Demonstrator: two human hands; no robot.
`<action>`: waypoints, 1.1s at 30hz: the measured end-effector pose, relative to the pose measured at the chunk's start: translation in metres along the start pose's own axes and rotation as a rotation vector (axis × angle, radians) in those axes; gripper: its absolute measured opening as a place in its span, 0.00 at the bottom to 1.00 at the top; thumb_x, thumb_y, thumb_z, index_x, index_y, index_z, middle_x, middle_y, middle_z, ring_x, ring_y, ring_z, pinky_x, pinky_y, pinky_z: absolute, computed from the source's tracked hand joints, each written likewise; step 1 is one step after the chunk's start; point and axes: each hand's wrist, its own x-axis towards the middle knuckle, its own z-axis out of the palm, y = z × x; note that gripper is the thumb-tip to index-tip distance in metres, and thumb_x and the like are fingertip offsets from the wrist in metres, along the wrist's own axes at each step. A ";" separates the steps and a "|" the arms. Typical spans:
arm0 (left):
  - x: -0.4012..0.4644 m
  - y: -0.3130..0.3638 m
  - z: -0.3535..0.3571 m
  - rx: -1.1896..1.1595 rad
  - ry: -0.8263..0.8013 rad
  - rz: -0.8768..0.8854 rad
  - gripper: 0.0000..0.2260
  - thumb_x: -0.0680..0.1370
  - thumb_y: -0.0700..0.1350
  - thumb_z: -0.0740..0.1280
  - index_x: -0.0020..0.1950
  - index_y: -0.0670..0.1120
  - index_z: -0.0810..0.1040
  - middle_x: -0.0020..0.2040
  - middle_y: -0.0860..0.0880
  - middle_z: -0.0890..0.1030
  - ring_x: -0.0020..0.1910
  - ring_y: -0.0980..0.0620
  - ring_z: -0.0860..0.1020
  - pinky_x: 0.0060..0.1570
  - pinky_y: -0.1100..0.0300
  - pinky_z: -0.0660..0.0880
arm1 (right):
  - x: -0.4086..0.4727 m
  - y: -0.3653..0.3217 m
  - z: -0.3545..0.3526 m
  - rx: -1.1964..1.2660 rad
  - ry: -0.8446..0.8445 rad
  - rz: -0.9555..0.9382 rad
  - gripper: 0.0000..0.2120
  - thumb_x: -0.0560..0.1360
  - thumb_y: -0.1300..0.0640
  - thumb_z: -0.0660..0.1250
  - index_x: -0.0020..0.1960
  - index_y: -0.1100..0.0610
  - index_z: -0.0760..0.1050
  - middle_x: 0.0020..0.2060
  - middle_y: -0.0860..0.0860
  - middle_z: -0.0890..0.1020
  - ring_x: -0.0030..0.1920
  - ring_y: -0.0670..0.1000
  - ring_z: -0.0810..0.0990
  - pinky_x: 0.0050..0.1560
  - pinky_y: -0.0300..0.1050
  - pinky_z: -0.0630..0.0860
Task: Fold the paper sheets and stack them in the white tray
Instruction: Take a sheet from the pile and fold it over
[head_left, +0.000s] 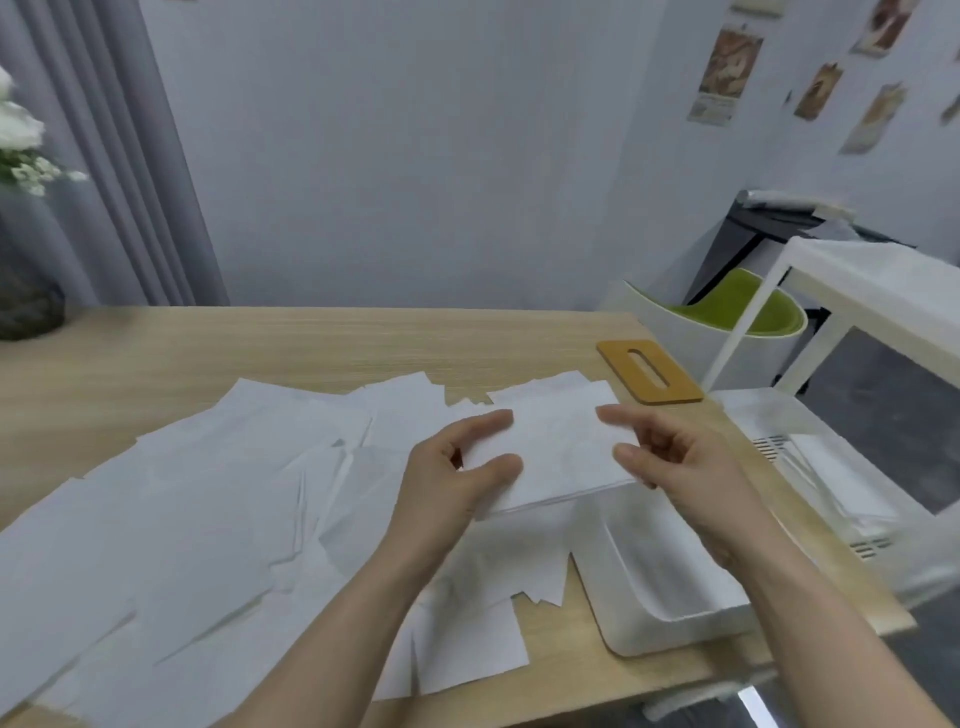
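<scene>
A folded stack of white paper (558, 452) is held up above the table between both hands. My left hand (457, 478) grips its left edge, thumb on top and fingers behind. My right hand (675, 457) pinches its right edge. The stack hovers over the far end of the white tray (660, 587), which sits at the table's right front. Many loose unfolded paper sheets (197, 509) lie spread over the left and middle of the wooden table (311, 343).
A tan wooden plate with a slot (649, 371) lies at the table's far right corner. A white slatted bin holding papers (831, 467) stands right of the table. A green-lined chair (727, 312), a white frame table (883, 291) and a dark vase (26, 301) are around.
</scene>
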 end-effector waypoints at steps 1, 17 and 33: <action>0.000 -0.001 0.011 0.028 -0.046 -0.002 0.16 0.73 0.39 0.74 0.56 0.55 0.83 0.55 0.59 0.83 0.53 0.63 0.80 0.48 0.71 0.75 | -0.004 0.004 -0.013 -0.015 0.012 0.010 0.16 0.74 0.66 0.69 0.52 0.45 0.82 0.37 0.51 0.67 0.35 0.43 0.68 0.43 0.40 0.68; 0.000 -0.043 0.113 0.836 -0.130 0.356 0.28 0.61 0.71 0.58 0.56 0.64 0.79 0.52 0.72 0.67 0.64 0.77 0.56 0.63 0.58 0.17 | -0.037 0.069 -0.107 -0.424 0.065 0.069 0.09 0.71 0.48 0.73 0.46 0.33 0.79 0.44 0.42 0.78 0.59 0.29 0.63 0.73 0.50 0.45; 0.006 -0.029 0.110 1.254 -0.326 0.363 0.28 0.66 0.69 0.57 0.62 0.62 0.78 0.63 0.61 0.76 0.76 0.63 0.54 0.60 0.47 0.14 | -0.038 0.071 -0.108 -0.781 -0.001 -0.111 0.17 0.73 0.48 0.70 0.59 0.35 0.73 0.37 0.40 0.76 0.56 0.31 0.64 0.64 0.34 0.26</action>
